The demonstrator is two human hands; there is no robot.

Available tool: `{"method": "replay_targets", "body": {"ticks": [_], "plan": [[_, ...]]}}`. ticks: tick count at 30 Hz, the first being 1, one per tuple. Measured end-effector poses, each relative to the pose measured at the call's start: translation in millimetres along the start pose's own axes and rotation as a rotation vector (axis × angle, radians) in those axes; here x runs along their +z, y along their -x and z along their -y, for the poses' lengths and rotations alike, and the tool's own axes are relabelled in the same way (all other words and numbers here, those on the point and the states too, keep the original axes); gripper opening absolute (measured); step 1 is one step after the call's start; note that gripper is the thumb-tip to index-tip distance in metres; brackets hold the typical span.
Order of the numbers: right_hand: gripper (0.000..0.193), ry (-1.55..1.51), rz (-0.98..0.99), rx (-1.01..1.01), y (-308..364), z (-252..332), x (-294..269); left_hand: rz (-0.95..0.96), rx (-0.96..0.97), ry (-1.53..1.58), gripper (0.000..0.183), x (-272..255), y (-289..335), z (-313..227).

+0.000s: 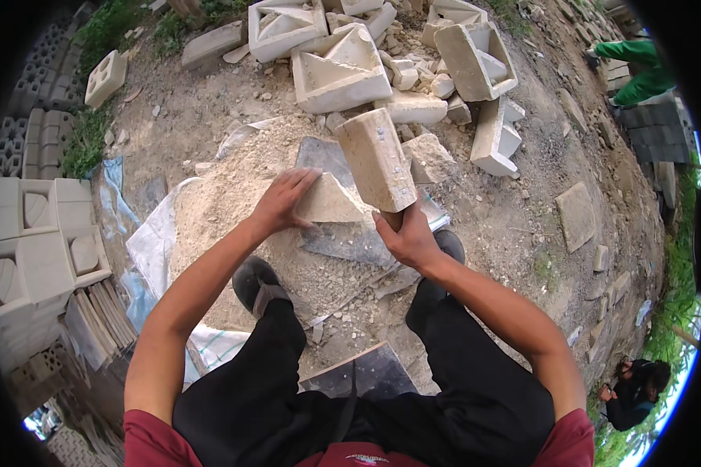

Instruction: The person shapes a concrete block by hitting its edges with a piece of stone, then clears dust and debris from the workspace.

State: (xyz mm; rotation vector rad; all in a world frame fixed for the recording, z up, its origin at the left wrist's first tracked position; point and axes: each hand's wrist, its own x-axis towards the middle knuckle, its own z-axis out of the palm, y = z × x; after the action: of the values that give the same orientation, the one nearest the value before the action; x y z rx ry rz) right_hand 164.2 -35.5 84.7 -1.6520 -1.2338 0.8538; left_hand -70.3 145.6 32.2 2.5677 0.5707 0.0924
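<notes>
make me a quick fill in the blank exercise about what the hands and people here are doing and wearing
1. The ____ hand holds the pale chunk.
2. The right hand grips the hammer by its ____.
3. The camera wearer's trousers are coloured ____.
4. The other person's trousers at the upper right are coloured ____.

Missing words: left; handle; black; green.

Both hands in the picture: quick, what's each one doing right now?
Left hand: open, fingers and thumb spread against a pale block piece.
Right hand: closed, holding a block-headed mallet by its handle.
</notes>
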Motion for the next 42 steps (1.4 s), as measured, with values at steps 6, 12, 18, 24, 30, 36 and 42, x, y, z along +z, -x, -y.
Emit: {"method": "replay_targets", "body": {"ticks": [6, 12, 18, 24, 30, 36, 42], "plan": [[0.066, 0.240, 0.296, 0.107, -4.4, -31.3, -10.2, 0.035, 0.008, -0.011, 0.111, -3.9, -4.7, 1.1], [0.069, 0.052, 0.146, 0.031, -14.4, 12.3, -10.8, 0.018, 0.040, 0.016, 0.109, -6.3, -2.4, 3.1], [0.068, 0.141, 0.192, 0.148, -2.9, -5.6, -34.5, 0.057, -0.113, -0.079, 0.108, -12.7, 5.7, 0.1], [0.072, 0.264, 0.543, -0.001, 25.5, -28.1, -90.6, -0.087, -0.199, -0.106, 0.105, -29.9, 46.1, 19.5], [0.072, 0.461, 0.927, -0.106, 42.5, -37.7, -84.9, -0.155, -0.276, -0.107, 0.106, -34.3, 71.5, 25.0], [0.073, 0.517, 0.747, -0.170, 20.8, -37.1, -77.7, -0.235, -0.298, -0.099, 0.104, -31.4, 78.1, 9.8], [0.067, 0.256, 0.527, -0.046, 12.7, -9.8, -62.5, -0.146, -0.295, -0.074, 0.108, -15.8, 73.6, 12.0]]}}
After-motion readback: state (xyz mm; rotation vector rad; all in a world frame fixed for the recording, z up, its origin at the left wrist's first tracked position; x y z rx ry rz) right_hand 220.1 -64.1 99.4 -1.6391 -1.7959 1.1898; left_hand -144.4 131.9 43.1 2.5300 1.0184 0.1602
